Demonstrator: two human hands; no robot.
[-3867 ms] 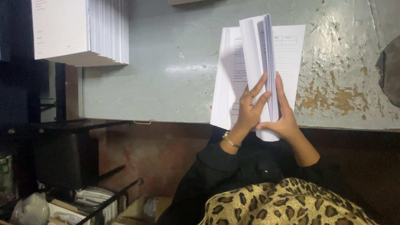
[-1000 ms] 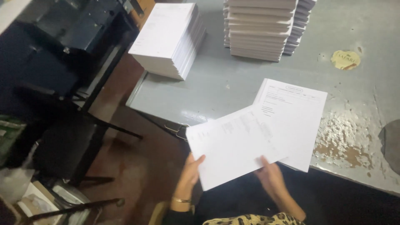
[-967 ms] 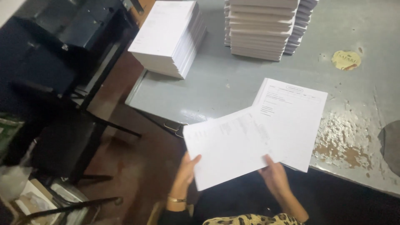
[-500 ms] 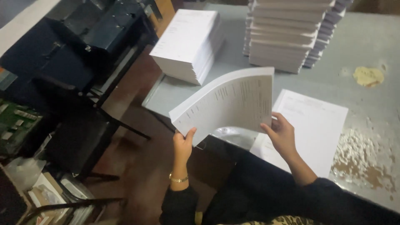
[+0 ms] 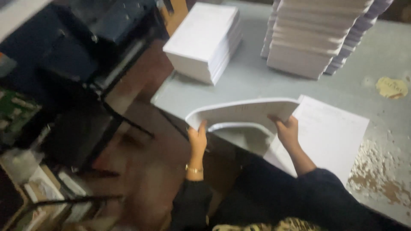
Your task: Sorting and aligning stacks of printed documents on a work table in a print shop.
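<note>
matt white paper sheaf (image 5: 244, 112); grey table (image 5: 252, 81) paint flaking, rough.

White sheaf of paper (image 5: 244, 112) at centre, white sheet (image 5: 332, 132) at three o'clock, white stacks (image 5: 205, 40) at twelve. Grey table (image 5: 252, 79) shows tan, flaked patches (image 5: 376, 179) at four o'clock. Dark sleeves (image 5: 299, 192), gold bracelet (image 5: 194, 169), leopard-print cloth (image 5: 295, 224) at six.

A low stack of white sheets (image 5: 204, 40) sits at the upper middle of the frame on a grey table (image 5: 252, 81). A taller stack of paper (image 5: 319, 34) stands at the upper right. A yellowish patch (image 5: 391, 87) marks the table at the far right. Dark metal frames (image 5: 98, 85) fill the left side.
</note>
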